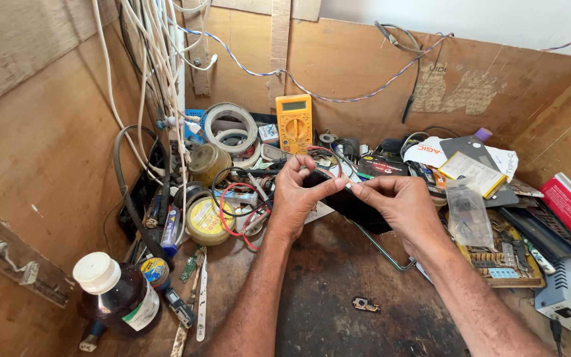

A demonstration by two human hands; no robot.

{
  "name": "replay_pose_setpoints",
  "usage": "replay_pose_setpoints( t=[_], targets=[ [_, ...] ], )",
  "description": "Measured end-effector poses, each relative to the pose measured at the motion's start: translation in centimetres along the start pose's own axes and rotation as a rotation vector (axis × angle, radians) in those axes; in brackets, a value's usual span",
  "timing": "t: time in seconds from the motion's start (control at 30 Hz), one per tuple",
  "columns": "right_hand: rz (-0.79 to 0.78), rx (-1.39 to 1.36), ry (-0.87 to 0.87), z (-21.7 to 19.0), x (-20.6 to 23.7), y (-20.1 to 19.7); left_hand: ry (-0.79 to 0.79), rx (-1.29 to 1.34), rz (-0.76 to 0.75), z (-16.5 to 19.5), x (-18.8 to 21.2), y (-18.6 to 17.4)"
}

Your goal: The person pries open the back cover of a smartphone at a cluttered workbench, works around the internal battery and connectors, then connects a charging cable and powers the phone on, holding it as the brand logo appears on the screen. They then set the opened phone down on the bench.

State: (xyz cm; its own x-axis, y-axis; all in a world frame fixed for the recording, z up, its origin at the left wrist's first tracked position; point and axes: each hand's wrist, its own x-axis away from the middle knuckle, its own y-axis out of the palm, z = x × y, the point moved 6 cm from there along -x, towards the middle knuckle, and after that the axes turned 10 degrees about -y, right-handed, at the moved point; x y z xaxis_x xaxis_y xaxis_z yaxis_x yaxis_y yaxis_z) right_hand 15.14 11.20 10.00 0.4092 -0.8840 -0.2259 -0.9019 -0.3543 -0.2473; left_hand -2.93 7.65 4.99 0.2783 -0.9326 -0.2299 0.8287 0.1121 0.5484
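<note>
Holding a dark phone (355, 208) above the stained workbench (338, 291), we note both hands closed on its upper edge. Left hand (295, 198) curls fingers over it; right hand (398, 201) pinches with thumb and forefinger. Yellow multimeter (294, 122) stands behind.

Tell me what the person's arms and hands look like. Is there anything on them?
Both arms are bare right up to the picture's bottom edge: no sleeves show. The left hand and right hand wear no gloves. I see no rings, watch or bracelet. The forearms have fine hair, and the fingernails are short.
</note>
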Motion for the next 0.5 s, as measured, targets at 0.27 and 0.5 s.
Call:
replay_pose_setpoints(
  t=[0.27, 0.5],
  targets=[
    [0.045, 0.223, -0.114, 0.2, -0.7, -0.5, 0.013, -0.007, -0.011, -0.1, -0.1, -0.1],
    [0.088, 0.371, -0.324, -1.7, 0.1, -1.6, -0.004, 0.000, -0.013, 0.1, 0.0, 0.0]
  ],
)
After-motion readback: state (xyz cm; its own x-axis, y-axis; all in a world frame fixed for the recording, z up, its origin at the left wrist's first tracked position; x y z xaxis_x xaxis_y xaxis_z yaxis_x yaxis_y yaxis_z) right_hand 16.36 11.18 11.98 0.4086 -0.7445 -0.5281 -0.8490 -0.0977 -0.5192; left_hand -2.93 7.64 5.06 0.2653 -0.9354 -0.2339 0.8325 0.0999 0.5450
